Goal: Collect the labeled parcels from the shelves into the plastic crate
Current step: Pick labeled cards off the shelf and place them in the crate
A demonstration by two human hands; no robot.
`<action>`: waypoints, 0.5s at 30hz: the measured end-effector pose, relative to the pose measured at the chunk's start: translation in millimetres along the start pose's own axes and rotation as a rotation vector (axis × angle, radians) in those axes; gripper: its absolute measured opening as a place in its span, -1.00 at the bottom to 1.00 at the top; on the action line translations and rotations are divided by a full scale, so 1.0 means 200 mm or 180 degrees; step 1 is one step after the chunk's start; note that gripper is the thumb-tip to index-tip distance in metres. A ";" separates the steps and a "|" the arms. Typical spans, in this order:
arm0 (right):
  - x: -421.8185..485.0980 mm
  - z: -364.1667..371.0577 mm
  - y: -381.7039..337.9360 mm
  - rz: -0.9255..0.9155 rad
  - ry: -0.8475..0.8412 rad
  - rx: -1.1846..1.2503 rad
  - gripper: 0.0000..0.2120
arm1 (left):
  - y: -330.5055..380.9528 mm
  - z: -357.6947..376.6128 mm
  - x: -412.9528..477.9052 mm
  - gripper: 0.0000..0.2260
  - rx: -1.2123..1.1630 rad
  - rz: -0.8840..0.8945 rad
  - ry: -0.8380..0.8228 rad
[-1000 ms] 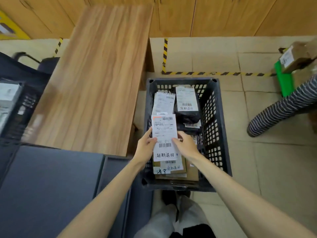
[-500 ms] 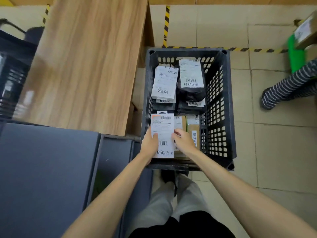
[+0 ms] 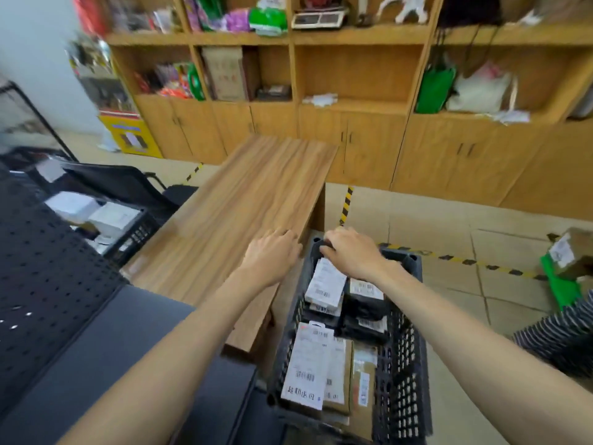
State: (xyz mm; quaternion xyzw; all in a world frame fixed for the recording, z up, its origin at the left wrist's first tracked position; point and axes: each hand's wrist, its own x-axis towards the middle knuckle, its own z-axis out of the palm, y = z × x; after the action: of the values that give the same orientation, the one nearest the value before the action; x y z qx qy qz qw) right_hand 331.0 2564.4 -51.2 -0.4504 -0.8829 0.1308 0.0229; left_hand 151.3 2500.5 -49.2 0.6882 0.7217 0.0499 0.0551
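**Crate.** The crate (image 3: 401,374) is black plastic with perforated walls and an open top. It stands on the floor (image 3: 449,226), just beside the right edge of the tabletop (image 3: 240,203). The parcels (image 3: 325,284) inside are black bags at the far end and brown cartons at the near end, each carrying a white barcode label. One long white-labelled parcel (image 3: 306,364) lies flat at the near left, on top of the cartons.

**Grips.** The left grip (image 3: 272,255) rests palm down on the tabletop near its right edge, fingers relaxed, grasping nothing. The right grip (image 3: 353,252) is curled over the far left corner of the crate rim.

**Change.** Half a second ago both grips held the long parcel above the near end of the crate. They have now let go of it and moved forward. The view has tilted up, bringing the shelves (image 3: 353,106) into frame.

**Clearance.** The crate's left wall is close against the tabletop. Open tile lies to its right, as far as a striped fabric (image 3: 555,332) and a carton (image 3: 568,252). Hazard tape (image 3: 465,261) crosses the floor just beyond the far rim, with the cabinets further back.
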 end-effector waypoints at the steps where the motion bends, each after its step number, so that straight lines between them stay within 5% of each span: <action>1: 0.03 -0.10 -0.04 -0.0161 0.0079 -0.0111 -0.69 | -0.01 -0.09 -0.01 -0.65 0.0092 -0.0081 0.0106; 6: 0.16 -0.37 -0.31 -0.0995 0.0291 -0.0479 -0.62 | -0.14 -0.38 -0.21 -0.62 0.0514 -0.0705 0.0622; 15: -0.09 -0.24 -1.11 -0.2732 0.0535 -0.0380 -0.64 | -0.34 -0.50 -1.24 -0.66 0.0696 -0.2245 0.0822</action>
State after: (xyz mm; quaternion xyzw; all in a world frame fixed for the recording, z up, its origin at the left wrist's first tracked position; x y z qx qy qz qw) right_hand 173.5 2434.9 51.7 -0.0525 -0.9911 0.0211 0.1208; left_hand 81.9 2249.7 41.8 0.3878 0.9160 0.0369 -0.0961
